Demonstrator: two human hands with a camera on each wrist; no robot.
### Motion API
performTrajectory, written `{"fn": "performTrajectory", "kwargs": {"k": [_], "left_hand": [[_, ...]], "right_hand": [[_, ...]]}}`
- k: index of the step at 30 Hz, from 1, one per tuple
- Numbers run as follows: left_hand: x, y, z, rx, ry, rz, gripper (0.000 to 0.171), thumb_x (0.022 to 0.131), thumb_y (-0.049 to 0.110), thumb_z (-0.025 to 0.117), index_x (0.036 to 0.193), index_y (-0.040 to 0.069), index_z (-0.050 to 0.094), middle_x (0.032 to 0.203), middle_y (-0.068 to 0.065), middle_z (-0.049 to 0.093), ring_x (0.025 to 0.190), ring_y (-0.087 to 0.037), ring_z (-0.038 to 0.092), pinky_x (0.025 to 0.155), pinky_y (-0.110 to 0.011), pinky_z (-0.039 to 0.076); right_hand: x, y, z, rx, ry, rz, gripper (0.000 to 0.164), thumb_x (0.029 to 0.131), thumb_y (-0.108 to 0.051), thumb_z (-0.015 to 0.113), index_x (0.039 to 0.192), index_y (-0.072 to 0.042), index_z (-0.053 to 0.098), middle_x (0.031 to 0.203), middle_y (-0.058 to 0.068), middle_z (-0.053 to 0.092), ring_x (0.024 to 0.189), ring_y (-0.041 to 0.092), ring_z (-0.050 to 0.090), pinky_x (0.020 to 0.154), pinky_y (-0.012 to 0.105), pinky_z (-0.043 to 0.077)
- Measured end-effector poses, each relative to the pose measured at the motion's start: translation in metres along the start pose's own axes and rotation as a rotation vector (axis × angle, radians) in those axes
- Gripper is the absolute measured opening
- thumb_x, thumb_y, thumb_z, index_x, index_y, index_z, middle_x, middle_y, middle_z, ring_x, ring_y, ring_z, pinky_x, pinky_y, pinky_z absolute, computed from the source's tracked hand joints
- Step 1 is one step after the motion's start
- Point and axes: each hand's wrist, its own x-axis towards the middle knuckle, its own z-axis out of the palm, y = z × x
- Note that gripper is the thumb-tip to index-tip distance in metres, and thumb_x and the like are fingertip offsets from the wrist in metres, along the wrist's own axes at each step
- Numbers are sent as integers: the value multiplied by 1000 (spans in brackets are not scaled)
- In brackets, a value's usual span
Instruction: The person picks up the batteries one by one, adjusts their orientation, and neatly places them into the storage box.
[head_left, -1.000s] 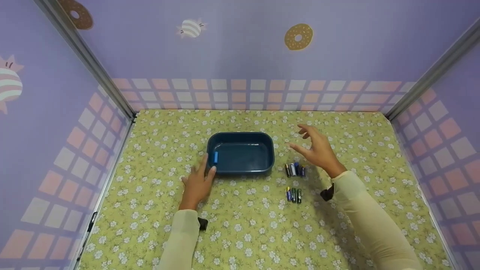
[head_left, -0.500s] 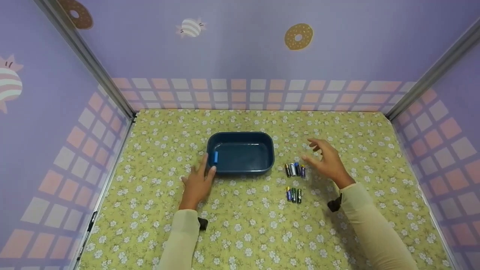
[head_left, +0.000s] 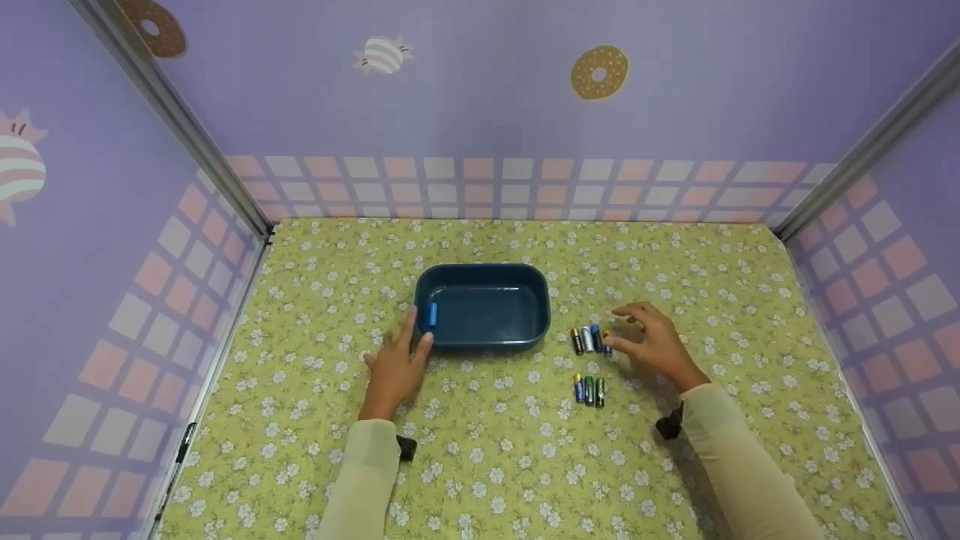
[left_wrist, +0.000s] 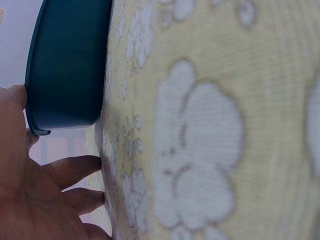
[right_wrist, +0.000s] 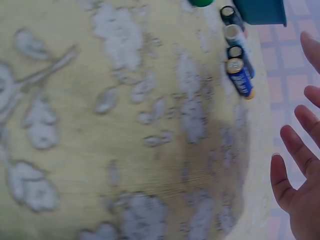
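Note:
My left hand (head_left: 394, 375) lies at the near left corner of a dark blue-green plastic basin (head_left: 537, 330). Its thumb and index finger touch the rim, while the other fingers extend down to the cloth in the left wrist view. Inside the basin, against the left wall, is a blue battery (head_left: 433, 315). To the right of the basin, my right hand (head_left: 654, 343) hovers with parted, bent fingers and holds nothing. Its thumb is close to a blue battery with a yellow end (right_wrist: 240, 78), the rightmost of the back row; contact cannot be made out.
Beside that battery in the back row are a black battery (head_left: 577, 341), a silver one (head_left: 587, 340) and a blue-topped one (head_left: 596, 337). Nearer me stand a yellow-topped battery (head_left: 578, 388) and two green ones (head_left: 589, 391). Flowered cloth (head_left: 480, 480) covers the table; purple walls (head_left: 480, 112) enclose it.
My right hand has moved right and toward me, then down beside the back row of batteries. The left hand, the basin and the batteries have stayed put.

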Motion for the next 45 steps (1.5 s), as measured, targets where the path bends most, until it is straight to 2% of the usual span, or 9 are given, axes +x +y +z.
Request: {"fn": "performTrajectory", "kwargs": {"k": [6,13,20,26,35,45], "left_hand": [[0,0,1,-12,4,-3,73,99,77,29,162,51,3,166,-17,30,156,-48,14,113,-80,-9],[-2,-1,0,-25,-11,-4,74,99,77,28,163,49,3,168,-18,26,156,-49,13,113,-80,-11],[-2,0,-1,-24,-14,-9,73,100,76,29,163,48,3,167,-21,24,155,-50,15,113,-80,-11],[-1,0,-1,-23,-16,-8,75,100,76,30,163,47,3,166,-15,31,156,-48,11,111,-81,-12],[-1,0,0,-21,-4,-6,74,100,75,30,163,46,4,166,-14,33,157,-47,12,112,-81,-11],[-1,1,0,-21,-5,-3,74,100,75,30,163,47,4,166,-13,33,157,-46,10,112,-81,-11]], "right_hand": [[-7,8,6,-3,-40,34,65,87,-44,81,139,-10,61,134,13,60,119,33,61,93,58,52],[-9,14,10,-11,-82,65,69,83,-49,83,138,-13,62,134,9,59,123,32,60,103,58,49],[-6,17,11,-33,-120,56,68,79,-43,88,136,-15,64,131,4,58,123,28,57,106,57,47],[-8,19,13,-24,-140,82,67,78,-47,88,135,-21,65,135,1,56,129,28,52,108,59,44],[-10,20,13,-19,-156,128,64,80,-47,87,136,-25,63,141,2,52,136,31,46,108,62,44],[-7,19,14,-56,-138,112,59,82,-42,86,133,-20,66,139,5,55,134,34,48,108,62,43]]}}
